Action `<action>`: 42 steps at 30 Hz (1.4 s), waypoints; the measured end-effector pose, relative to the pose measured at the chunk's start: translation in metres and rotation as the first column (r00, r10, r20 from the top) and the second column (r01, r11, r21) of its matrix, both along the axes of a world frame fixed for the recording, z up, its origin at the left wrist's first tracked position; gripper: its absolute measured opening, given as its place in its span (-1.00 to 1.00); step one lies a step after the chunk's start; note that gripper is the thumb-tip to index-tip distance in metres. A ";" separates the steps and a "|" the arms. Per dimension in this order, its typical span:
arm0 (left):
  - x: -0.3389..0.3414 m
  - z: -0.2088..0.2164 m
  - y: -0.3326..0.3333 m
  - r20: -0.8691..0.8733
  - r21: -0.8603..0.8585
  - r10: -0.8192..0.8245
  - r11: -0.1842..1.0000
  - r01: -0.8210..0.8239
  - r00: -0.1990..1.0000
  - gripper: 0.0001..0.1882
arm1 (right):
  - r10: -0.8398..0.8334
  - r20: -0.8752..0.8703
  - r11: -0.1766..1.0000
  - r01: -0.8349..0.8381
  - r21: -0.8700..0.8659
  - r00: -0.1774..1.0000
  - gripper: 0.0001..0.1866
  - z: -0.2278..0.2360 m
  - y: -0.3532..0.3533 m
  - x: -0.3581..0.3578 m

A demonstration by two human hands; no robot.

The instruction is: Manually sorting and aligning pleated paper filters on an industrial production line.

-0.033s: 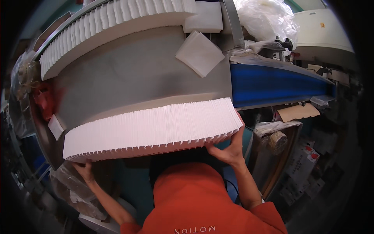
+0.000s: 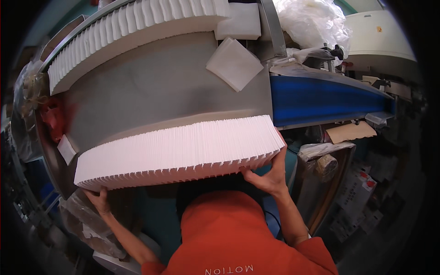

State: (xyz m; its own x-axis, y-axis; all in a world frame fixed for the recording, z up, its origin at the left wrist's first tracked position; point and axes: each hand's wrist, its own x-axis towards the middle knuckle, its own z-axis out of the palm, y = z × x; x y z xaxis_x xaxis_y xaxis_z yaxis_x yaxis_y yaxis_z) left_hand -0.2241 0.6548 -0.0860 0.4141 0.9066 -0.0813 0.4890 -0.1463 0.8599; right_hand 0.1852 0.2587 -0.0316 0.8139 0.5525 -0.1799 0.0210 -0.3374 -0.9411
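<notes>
While left hand and right hand clasp the napkin row endwise along its near edge, the metal table offers open room — mid-surface.

left hand and right hand partly hidden by white stack, clear plastic cut off at top

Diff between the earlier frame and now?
Nothing visibly changed: nothing taken hold of or let go. The left hand and right hand stay at opposite ends of the long row of white sheets; the loose square stack lies as before.
</notes>
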 end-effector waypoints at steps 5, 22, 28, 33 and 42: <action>0.040 0.060 0.050 -0.310 -0.224 -0.070 0.975 -0.002 0.948 -0.09 | 0.058 -0.060 0.942 -0.075 -0.329 0.996 -0.16 0.029 0.032 0.029; 0.100 0.038 0.074 -0.586 0.456 0.308 0.890 -0.009 0.749 -0.21 | -0.266 -0.596 0.884 0.438 0.163 0.758 -0.60 -0.024 -0.024 0.077; 0.109 0.038 0.065 -0.544 0.480 0.304 0.877 -0.007 0.782 -0.25 | -0.146 0.031 0.957 0.149 -0.247 0.989 -0.40 -0.001 0.021 0.057; 0.112 0.038 0.062 -0.523 0.499 0.327 0.866 -0.028 0.787 -0.26 | -0.208 -0.762 0.878 0.460 0.131 0.614 -0.54 -0.015 0.010 0.064; 0.118 0.034 0.063 -0.487 0.513 0.272 0.858 0.019 0.830 -0.29 | -0.409 -0.475 0.863 0.499 0.074 0.779 -0.50 -0.037 -0.009 0.064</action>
